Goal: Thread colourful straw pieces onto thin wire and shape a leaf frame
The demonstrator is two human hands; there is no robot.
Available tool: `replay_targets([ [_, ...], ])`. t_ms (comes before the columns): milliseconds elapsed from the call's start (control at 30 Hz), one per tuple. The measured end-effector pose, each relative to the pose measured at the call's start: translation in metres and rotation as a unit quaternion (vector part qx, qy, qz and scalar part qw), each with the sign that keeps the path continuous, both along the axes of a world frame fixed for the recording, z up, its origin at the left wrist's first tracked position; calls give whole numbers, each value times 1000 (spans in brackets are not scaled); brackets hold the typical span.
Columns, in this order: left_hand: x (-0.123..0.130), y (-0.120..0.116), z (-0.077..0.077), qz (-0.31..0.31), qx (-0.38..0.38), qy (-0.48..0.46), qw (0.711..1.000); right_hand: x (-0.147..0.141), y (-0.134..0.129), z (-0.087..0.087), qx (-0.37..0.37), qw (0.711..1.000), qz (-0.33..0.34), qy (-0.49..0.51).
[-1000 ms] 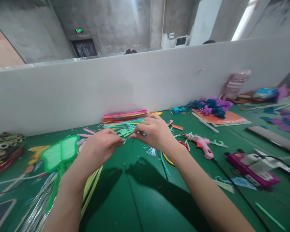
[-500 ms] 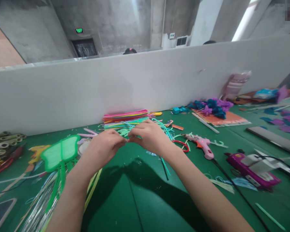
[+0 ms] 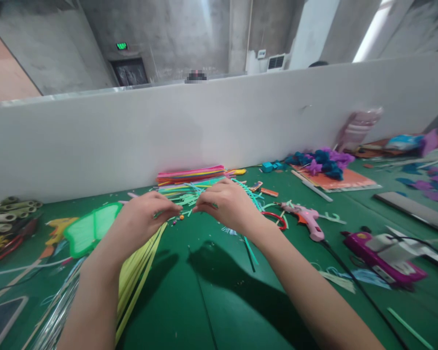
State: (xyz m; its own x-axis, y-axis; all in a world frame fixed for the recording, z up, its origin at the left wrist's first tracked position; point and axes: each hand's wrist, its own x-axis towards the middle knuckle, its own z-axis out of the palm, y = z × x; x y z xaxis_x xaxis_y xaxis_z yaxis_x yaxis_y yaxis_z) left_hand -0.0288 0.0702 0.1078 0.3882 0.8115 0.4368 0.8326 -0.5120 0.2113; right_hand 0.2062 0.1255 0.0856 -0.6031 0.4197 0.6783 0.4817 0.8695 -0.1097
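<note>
My left hand (image 3: 144, 214) is raised over the table, thumb and fingertips pinched together; whatever sits between them is too small to make out. A short gap to its right, my right hand (image 3: 226, 201) is also pinched, with its fingertips pointing left, and I cannot tell what it holds. Small beads, one an orange bead (image 3: 181, 217), lie by the left fingertips. Behind the hands are thin mint-green strips (image 3: 190, 198) and a bundle of pink and red pipe cleaners (image 3: 190, 174). Yellow strips (image 3: 142, 272) run beneath my left wrist.
A pink glue gun (image 3: 306, 218) and purple power strip (image 3: 383, 257) are at right, with a black cable (image 3: 350, 287). A green fuzzy shape (image 3: 93, 228), yellow glue gun (image 3: 60, 231) and bamboo tubes (image 3: 10, 214) are at left. A white partition (image 3: 131, 136) stands behind.
My fingertips, close together before, have parted. My left hand moved left and now covers more of the green shape; the beads and more yellow strips show. My right hand stayed nearly in place.
</note>
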Motion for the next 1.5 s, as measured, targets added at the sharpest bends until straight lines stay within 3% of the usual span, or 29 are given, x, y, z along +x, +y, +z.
replay_targets([
  [400, -4, -3, 9, 56, 43, 48, 996, 1, 1, 0, -13, 1000, -19, -8],
  [800, -9, -1, 6, 149, 97, 77, 981, 4, 2, -1, -5, 999, -25, 23],
  [1133, 1, -4, 8, 281, 113, 143, 942, 4, 1, 1, -4, 999, -32, 32],
  [1500, 5, -3, 8, 330, 135, 120, 927, 4, 1, 1, -13, 999, -44, 21],
])
